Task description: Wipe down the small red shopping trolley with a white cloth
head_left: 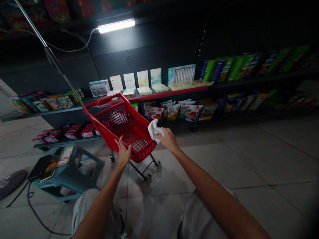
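A red shopping cart (139,131) with a mesh basket stands in front of me, tilted in view. My left hand (124,152) is at the basket's near left rim, fingers spread and seemingly resting on it; firm contact is hard to judge. In my right hand (168,137) is a crumpled white cloth (155,130), pinched between the fingers. The cloth lies against or just over the basket's right rim. Through the mesh, the basket's floor shows.
Behind the cart runs a dark shelf (139,98) with books, boxed sets and snack bags (171,111). At left, a blue-grey plastic stool (72,176) carries a dark flat object and papers; a black cable trails from it. A metal pole (56,63) slants above the cart. A lamp (116,26) glows overhead.
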Motion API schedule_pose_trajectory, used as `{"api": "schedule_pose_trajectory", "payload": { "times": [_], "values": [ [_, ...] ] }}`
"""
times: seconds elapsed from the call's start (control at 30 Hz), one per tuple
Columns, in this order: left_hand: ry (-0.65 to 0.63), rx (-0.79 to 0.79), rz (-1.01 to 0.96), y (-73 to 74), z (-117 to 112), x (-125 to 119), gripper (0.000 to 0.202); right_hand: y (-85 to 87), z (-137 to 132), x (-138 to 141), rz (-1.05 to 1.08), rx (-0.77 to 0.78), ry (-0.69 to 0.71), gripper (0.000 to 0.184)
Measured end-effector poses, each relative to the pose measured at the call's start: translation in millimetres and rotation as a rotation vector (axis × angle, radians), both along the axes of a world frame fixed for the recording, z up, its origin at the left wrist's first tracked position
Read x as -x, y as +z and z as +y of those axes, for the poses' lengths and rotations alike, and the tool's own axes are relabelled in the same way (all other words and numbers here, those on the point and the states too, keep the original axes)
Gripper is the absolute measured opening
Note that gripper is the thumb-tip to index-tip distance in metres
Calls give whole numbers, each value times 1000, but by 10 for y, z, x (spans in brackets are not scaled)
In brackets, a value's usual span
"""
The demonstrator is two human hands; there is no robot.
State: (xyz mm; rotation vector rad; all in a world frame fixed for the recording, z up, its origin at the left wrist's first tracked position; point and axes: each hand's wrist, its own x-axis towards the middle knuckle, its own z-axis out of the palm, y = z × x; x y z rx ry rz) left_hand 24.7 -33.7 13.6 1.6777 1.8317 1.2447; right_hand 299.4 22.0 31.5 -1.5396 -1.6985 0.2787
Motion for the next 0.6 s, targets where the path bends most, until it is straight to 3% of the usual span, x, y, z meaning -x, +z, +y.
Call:
{"api": "schedule_pose_trajectory", "payload": {
  "times": [0.23, 0.6],
  "values": [
    [-37, -10, -12, -13, -2, 148, 76, 58, -84, 85, 30, -87, 92, 39],
    [-80, -47, -14, 97, -61, 361, 82, 91, -291, 73, -24, -76, 278, 41]
  ]
}}
